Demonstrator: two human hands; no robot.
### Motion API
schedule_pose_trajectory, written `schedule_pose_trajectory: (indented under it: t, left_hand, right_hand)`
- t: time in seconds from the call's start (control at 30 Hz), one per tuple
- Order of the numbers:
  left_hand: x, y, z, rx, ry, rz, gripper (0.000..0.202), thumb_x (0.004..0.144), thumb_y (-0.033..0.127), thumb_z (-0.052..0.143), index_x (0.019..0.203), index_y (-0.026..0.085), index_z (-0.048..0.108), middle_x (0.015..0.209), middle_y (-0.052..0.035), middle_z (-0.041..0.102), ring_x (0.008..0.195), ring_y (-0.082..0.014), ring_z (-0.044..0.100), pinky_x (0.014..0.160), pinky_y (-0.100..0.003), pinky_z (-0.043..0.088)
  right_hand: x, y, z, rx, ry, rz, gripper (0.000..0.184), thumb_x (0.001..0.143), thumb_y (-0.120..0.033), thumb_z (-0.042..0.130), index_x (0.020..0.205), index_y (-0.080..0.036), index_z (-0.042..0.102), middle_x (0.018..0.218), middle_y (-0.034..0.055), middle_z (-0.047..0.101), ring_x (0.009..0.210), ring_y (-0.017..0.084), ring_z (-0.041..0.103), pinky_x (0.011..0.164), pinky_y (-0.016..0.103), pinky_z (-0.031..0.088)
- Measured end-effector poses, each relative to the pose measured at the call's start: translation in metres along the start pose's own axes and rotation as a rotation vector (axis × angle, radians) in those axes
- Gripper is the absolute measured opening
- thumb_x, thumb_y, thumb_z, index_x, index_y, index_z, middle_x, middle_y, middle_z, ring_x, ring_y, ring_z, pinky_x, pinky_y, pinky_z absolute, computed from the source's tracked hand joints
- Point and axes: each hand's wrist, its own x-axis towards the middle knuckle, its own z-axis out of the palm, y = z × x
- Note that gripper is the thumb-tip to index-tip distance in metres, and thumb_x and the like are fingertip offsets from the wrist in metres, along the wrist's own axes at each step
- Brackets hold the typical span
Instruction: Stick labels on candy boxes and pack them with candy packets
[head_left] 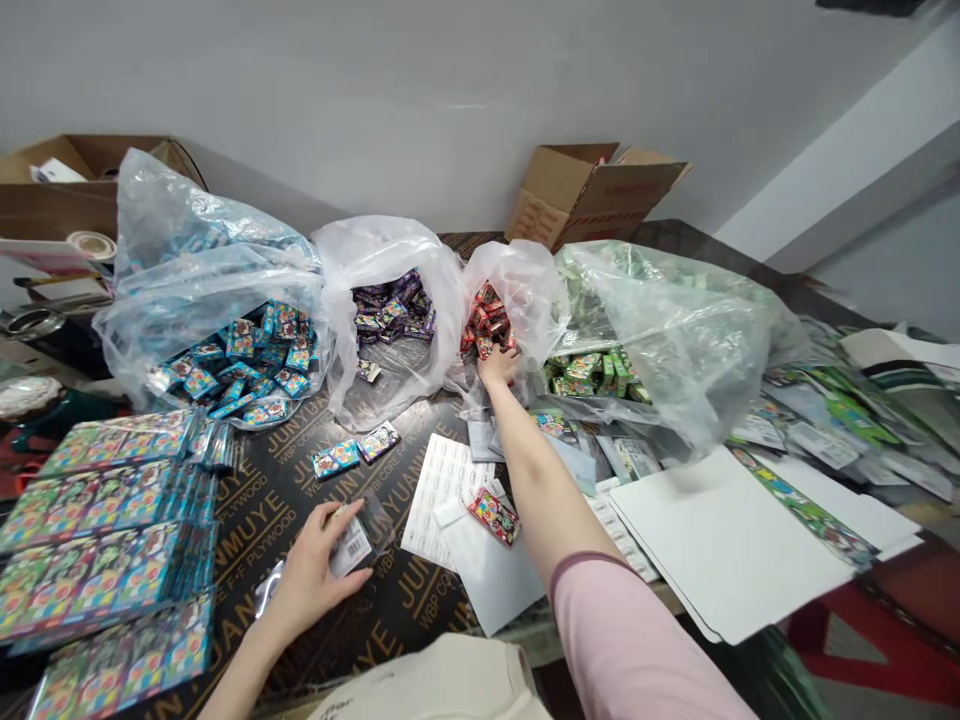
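My left hand (319, 572) rests on the dark table with thumb and fingers spread around a clear plastic packet (352, 546) that carries a barcode. Stretched forward, my right hand (498, 364) is in the mouth of a plastic bag (541, 290), touching small red printed boxes (490, 312). Its fingertips are partly hidden among them, so their grip is unclear. Ahead of my left hand lie a blue box (335, 459) and a purple box (379, 441). Near my right forearm a single red box (495, 515) lies on white paper (491, 580).
Other open bags hold blue boxes (240, 340), purple boxes (394, 308) and green boxes (592, 372). Stacked printed packs (97, 500) stand at the left. White sheets (720, 545) overhang the right front edge. A carton (600, 195) stands behind, by the wall.
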Motion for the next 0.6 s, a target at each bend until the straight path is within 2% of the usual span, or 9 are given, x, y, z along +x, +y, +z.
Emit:
schedule_pose_trajectory:
  t: [0.13, 0.23, 0.33, 0.4, 0.53, 0.6]
  left_hand:
    - [0.0, -0.004, -0.002, -0.007, 0.024, -0.01, 0.068, 0.066, 0.027, 0.071, 0.132, 0.031, 0.052, 0.12, -0.0073, 0.052, 0.114, -0.0273, 0.055, 0.097, -0.044, 0.048]
    - [0.001, -0.009, -0.003, -0.001, 0.032, -0.009, 0.069, 0.066, 0.028, 0.072, 0.132, 0.031, 0.052, 0.12, -0.0069, 0.052, 0.113, -0.0272, 0.056, 0.098, -0.044, 0.047]
    - [0.002, -0.01, -0.004, -0.006, 0.008, -0.018, 0.071, 0.066, 0.028, 0.072, 0.134, 0.032, 0.05, 0.121, -0.0069, 0.051, 0.114, -0.0271, 0.054, 0.099, -0.044, 0.046]
    - [0.002, -0.009, -0.004, -0.01, -0.009, -0.018, 0.071, 0.067, 0.028, 0.072, 0.134, 0.031, 0.049, 0.122, -0.007, 0.05, 0.115, -0.0269, 0.052, 0.1, -0.044, 0.044]
    - [0.002, -0.006, -0.004, -0.027, -0.014, -0.024, 0.073, 0.067, 0.028, 0.072, 0.136, 0.031, 0.048, 0.124, -0.0071, 0.048, 0.116, -0.0253, 0.051, 0.102, -0.043, 0.042]
    - [0.002, -0.007, -0.003, -0.036, -0.025, -0.061, 0.074, 0.065, 0.029, 0.074, 0.135, 0.029, 0.049, 0.123, -0.0078, 0.049, 0.115, -0.0255, 0.051, 0.102, -0.043, 0.042]
  right_hand:
    - [-0.012, 0.009, -0.014, 0.043, -0.022, -0.097, 0.043, 0.085, -0.029, 0.048, 0.125, -0.013, 0.054, 0.133, 0.0216, 0.04, 0.115, 0.03, 0.045, 0.089, 0.043, 0.041]
    - [-0.045, 0.019, -0.026, 0.053, -0.015, -0.201, 0.049, 0.086, -0.033, 0.046, 0.133, -0.02, 0.05, 0.139, 0.0177, 0.038, 0.118, 0.032, 0.043, 0.091, 0.045, 0.04]
    - [-0.091, 0.023, -0.03, 0.019, -0.019, -0.435, 0.052, 0.086, -0.037, 0.047, 0.137, -0.027, 0.046, 0.146, 0.0142, 0.035, 0.126, 0.034, 0.036, 0.094, 0.05, 0.037]
    - [-0.117, 0.021, -0.029, -0.041, -0.037, -0.634, 0.052, 0.087, -0.035, 0.048, 0.138, -0.026, 0.046, 0.147, 0.0151, 0.035, 0.127, 0.034, 0.035, 0.098, 0.052, 0.033]
    - [-0.14, 0.01, -0.029, -0.124, -0.105, -0.885, 0.05, 0.088, -0.025, 0.049, 0.138, -0.023, 0.048, 0.146, 0.0174, 0.036, 0.133, 0.033, 0.031, 0.106, 0.057, 0.02]
    - [-0.15, 0.002, -0.033, 0.0, -0.197, -1.001, 0.046, 0.09, -0.022, 0.046, 0.136, -0.024, 0.05, 0.14, 0.0159, 0.043, 0.131, 0.029, 0.036, 0.106, 0.053, 0.024]
